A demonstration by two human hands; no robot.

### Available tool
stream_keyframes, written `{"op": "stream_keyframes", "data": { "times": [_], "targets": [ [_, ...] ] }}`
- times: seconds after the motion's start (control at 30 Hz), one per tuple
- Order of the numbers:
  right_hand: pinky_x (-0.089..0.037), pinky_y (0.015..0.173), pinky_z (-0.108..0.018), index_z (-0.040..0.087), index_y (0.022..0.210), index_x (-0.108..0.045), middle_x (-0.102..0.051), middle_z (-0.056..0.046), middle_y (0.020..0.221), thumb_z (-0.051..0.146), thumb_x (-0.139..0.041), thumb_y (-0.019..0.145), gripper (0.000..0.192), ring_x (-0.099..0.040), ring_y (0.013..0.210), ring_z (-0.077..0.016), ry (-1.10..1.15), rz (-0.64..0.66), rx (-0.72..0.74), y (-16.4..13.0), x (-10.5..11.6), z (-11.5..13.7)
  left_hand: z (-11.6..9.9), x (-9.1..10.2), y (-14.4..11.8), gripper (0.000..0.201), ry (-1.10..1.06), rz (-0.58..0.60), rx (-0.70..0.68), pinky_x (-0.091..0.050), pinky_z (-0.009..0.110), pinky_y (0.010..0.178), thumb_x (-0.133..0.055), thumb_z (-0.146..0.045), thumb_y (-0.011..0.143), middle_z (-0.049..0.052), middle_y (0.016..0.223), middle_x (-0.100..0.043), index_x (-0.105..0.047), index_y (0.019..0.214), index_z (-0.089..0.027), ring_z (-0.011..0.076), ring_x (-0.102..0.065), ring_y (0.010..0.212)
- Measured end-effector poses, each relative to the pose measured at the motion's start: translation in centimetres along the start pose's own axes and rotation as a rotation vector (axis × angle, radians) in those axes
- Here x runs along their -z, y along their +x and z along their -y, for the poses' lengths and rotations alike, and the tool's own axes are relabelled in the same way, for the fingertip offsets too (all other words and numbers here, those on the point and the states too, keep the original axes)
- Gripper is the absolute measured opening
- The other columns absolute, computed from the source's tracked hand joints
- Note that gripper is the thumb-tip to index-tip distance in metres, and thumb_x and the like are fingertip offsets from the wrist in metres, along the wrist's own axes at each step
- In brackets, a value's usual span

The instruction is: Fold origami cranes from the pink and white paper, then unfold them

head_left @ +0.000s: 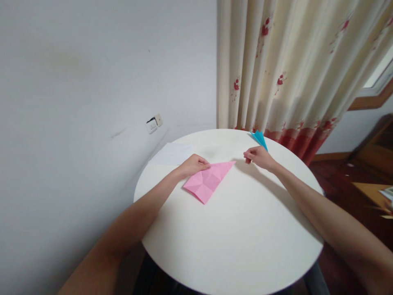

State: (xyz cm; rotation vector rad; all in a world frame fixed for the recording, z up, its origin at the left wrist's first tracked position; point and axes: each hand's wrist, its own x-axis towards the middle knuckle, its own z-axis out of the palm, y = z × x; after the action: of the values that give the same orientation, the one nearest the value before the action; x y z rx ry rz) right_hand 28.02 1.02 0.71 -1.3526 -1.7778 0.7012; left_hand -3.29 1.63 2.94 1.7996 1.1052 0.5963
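Paper [208, 178], pink and matt, lay on the white table [239, 237], left of the middle of its top and on the far half. Its outline was a folded, kite-like shape: one long, narrow point extended to the right, and two blunter corners stood at the left and near ends. A grid of creases crossed the surface. Several crossed at one spot on the left part, where the facets caught the light in lighter and darker pink. The near left edge showed a darker line.

The left hand [194, 165] was at the far left edge of the paper, with thumb and fingers clamped on that edge. The right hand [259, 157] was held just beyond the narrow point, apart from the paper. Its fingers were curled inward; whether the fingertips met the thumb could not be told.

The table top was round, smooth and plain. Near its far right edge, behind the right hand, lay blue paper [259, 139], pleated into a narrow fan. Thin white paper [170, 154] lay flat at the far left edge. Behind the table hung a cream curtain [264, 73], its cloth in deep vertical folds with red flower motifs and a red lower band.
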Motion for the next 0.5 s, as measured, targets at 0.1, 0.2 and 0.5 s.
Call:
{"op": "stream_keyframes", "data": {
  "times": [0.1,0.2,0.5],
  "targets": [
    [-0.043,0.057,-0.024,0.011,0.079,-0.068,-0.07,-0.011,0.073,0.055,-0.05,0.086,0.048,-0.061,0.063,-0.0147,0.137,-0.049,-0.044,-0.1,-0.8,0.7,0.2,-0.4,0.1,0.031,-0.031,0.006,-0.013,-0.045,0.024,0.056,-0.075,-0.04,0.069,0.009,0.076,-0.073,-0.074,0.08,-0.012,0.016,-0.063,0.063],
    [-0.044,0.057,-0.023,0.012,0.095,-0.068,-0.071,-0.012,0.083,0.058,-0.053,0.084,0.05,-0.063,0.071,-0.0158,0.31,0.028,-0.066,-0.8,-2.4,2.2,0.5,-0.9,0.4,0.036,-0.061,-0.015,-0.035,-0.045,0.024,0.056,-0.075,-0.045,0.068,0.009,0.075,-0.073,-0.074,0.081,-0.012,0.017,-0.063,0.064],
    [-0.041,0.056,-0.023,0.012,0.09,-0.069,-0.07,-0.008,0.085,0.043,-0.078,0.067,0.039,-0.057,0.064,-0.011,0.653,0.24,-0.214,-2.6,-6.6,3.9,0.0,-2.4,0.5,0.043,-0.183,-0.162,-0.128,-0.046,0.026,0.058,-0.074,-0.05,0.067,0.01,0.079,-0.073,-0.072,0.083,-0.01,0.0184,-0.065,0.067]
  ]
}}
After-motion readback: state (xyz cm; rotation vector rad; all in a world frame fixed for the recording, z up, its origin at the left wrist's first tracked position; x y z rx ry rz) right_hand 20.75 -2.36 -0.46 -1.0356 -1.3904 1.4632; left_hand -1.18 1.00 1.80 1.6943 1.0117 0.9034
